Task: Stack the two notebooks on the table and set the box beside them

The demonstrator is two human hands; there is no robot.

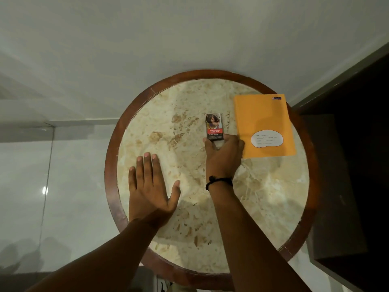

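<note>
An orange notebook with a white label lies flat at the right side of the round marble table. I cannot tell whether a second notebook lies under it. A small printed box lies on the table just left of the notebook, a narrow gap between them. My right hand grips the box's near end with thumb and fingers on either side. My left hand rests flat on the marble at the left, fingers spread, holding nothing.
The table has a dark wooden rim. A dark piece of furniture stands close to the table's right side. Pale glossy floor tiles lie to the left, a white wall behind.
</note>
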